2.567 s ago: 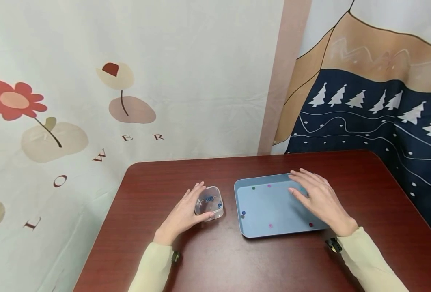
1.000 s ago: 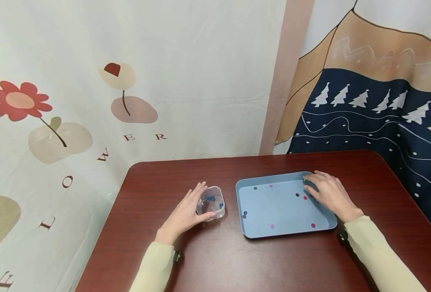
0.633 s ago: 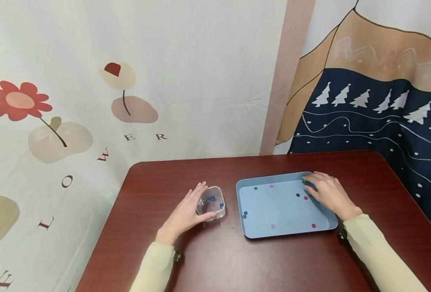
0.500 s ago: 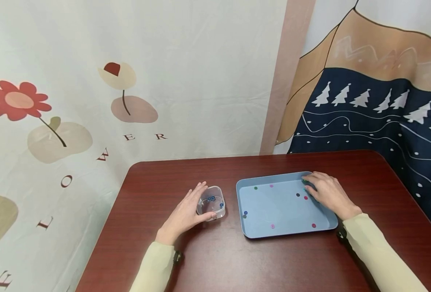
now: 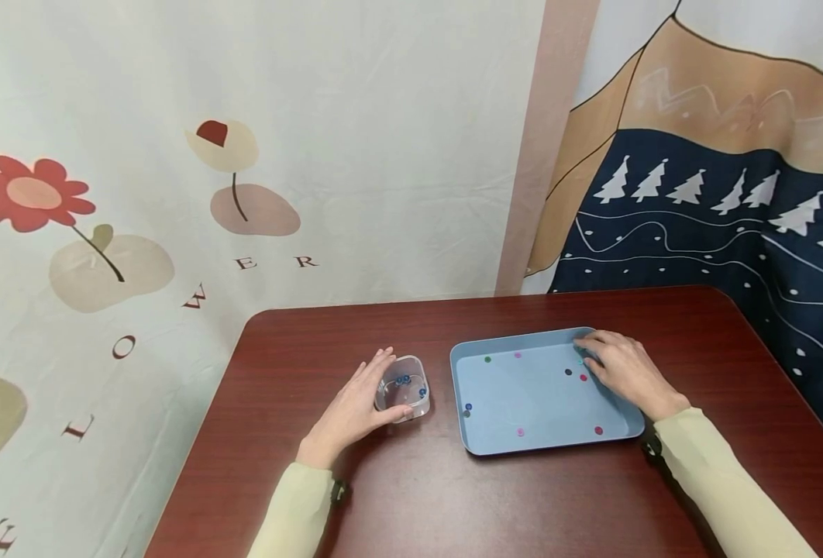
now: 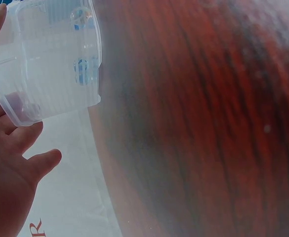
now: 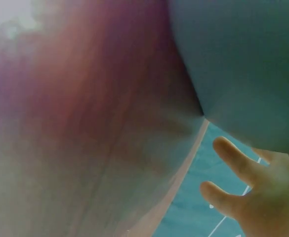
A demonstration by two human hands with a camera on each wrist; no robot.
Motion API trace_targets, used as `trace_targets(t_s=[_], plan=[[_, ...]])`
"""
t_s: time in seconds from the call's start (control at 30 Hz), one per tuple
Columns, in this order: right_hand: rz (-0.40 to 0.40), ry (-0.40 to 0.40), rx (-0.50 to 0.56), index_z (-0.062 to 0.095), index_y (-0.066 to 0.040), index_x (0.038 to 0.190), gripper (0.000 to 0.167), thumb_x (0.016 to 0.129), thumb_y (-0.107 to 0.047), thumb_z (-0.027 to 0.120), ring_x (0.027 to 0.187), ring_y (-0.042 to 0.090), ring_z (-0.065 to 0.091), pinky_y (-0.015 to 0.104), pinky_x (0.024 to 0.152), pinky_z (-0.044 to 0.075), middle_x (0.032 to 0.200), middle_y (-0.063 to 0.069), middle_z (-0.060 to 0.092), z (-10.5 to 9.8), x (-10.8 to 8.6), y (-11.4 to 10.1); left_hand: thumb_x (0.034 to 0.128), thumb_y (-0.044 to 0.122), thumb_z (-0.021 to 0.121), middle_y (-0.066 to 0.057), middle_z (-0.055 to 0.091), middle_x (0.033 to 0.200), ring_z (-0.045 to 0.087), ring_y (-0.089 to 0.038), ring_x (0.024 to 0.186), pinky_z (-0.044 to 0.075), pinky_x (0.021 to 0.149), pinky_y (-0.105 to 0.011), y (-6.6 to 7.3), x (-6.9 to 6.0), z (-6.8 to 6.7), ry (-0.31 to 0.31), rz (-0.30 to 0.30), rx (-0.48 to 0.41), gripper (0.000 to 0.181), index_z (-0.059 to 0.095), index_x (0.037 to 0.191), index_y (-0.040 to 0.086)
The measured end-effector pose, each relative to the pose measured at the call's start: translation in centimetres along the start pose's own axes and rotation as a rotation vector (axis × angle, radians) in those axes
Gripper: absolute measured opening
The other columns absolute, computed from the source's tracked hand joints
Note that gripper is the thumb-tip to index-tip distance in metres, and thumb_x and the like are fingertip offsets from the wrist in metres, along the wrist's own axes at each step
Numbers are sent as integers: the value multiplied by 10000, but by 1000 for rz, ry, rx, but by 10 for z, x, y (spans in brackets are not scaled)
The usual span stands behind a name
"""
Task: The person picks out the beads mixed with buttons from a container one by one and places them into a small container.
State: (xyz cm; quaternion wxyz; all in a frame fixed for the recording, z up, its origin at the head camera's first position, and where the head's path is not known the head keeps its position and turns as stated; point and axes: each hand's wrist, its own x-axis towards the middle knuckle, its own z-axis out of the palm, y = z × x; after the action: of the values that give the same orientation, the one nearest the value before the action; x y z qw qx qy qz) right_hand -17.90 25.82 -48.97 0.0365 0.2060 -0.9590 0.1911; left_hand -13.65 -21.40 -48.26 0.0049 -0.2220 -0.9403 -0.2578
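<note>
In the head view my left hand [image 5: 351,408] holds a small clear plastic box [image 5: 411,387] on the table, thumb at the near side and fingers along the left side. Several small blue beads [image 5: 403,380] lie inside it. The left wrist view shows the clear box [image 6: 50,59] close up against the fingers. My right hand [image 5: 628,372] reaches over the far right corner of a blue tray [image 5: 530,395], fingers bent down inside the rim. A small teal piece [image 5: 582,362] shows by the thumb. What lies under the fingertips is hidden.
Small round pieces lie scattered in the tray: a green one [image 5: 487,359], a black one [image 5: 568,372], a dark red one [image 5: 598,430], pink ones and a blue one [image 5: 468,407]. The brown table [image 5: 397,496] meets a printed curtain [image 5: 383,155] behind.
My right hand moved from above the tray to its far right corner, then shifted slightly left. The green piece seen at its fingertips is now out of sight. My left hand stays at the box.
</note>
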Motion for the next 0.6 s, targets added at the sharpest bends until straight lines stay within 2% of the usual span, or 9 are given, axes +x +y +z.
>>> trace_targets(t_s=[0.23,0.6], plan=[[-4,-24,5,693,38,1289,393,909,-28,767,1198,442,600,674,1006,469,1272,250,667,1,-1,1,846,578,802,-107,362,1653,281,-296,1547,236,1246,-517,-1,-1,1,-12,-24,-6,977,415,1569,48],[-3,-28,18,714,17,1264,402,884,-71,811,1184,439,609,685,1004,464,1224,228,695,2,-2,2,842,576,807,-103,358,1656,274,-294,1550,232,1248,-509,0,0,0,-19,-31,-8,981,414,1571,51]])
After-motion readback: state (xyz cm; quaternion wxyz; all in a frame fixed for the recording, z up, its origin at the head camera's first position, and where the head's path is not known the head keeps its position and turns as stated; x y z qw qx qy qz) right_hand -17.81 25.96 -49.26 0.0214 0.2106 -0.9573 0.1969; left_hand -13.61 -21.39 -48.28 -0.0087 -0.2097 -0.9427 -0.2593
